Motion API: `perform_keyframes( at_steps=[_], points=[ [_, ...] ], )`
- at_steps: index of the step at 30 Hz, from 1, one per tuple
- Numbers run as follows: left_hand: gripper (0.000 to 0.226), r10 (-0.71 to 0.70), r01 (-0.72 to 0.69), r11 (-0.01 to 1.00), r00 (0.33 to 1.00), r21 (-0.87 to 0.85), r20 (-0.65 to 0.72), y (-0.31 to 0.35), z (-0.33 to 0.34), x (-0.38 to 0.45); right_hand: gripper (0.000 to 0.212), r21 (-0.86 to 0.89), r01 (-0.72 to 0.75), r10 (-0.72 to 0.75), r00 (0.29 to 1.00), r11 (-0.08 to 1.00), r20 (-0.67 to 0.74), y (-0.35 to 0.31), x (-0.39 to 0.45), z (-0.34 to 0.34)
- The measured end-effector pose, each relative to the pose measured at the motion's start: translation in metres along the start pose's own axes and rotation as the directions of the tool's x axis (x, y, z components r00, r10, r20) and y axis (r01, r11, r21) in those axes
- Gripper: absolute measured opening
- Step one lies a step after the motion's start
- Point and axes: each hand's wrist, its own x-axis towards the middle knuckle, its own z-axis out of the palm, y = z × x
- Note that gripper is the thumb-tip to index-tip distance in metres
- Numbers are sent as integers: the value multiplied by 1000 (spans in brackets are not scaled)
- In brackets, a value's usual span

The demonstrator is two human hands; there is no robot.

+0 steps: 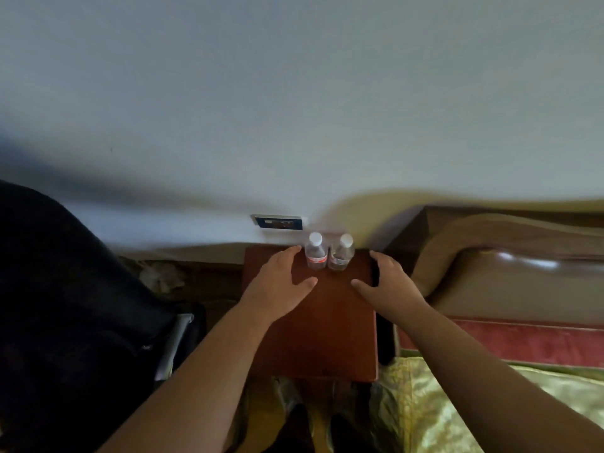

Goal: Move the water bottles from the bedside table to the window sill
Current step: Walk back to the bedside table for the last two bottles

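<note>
Water bottles [329,253], clear with white caps, stand touching on the bedside table [322,335]; both hands [284,279] spread, empty.

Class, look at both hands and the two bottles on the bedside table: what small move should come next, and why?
Probably each hand closes on its nearer bottle. The left hand is open beside the left bottle, the right hand open a little short of the right bottle. Both bottles stand upright, side by side, at the back of the bedside table, ungrasped.
</note>
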Motion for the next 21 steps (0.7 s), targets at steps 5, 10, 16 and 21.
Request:
perform_keyframes(
  at_steps=[5, 10, 16, 21],
  points=[
    [95, -113, 117, 987, 993, -110, 47, -19, 25, 47, 83, 51, -71, 70, 998, 996, 5, 14, 50, 23],
    [104, -138, 149, 980, 986, -135, 91, -37, 46, 84, 65, 110, 19, -16, 999, 994, -29, 12, 87, 38],
    [88, -47, 78, 971, 989, -225, 141, -41, 62, 112, 55, 201, 91, -89, 996, 975, -22, 26, 135, 74],
    [103, -75, 102, 968, 990, -229, 122, -47, 75, 131, 99, 72, -13, 11, 1000, 997, 23, 42, 168, 103]
  ],
)
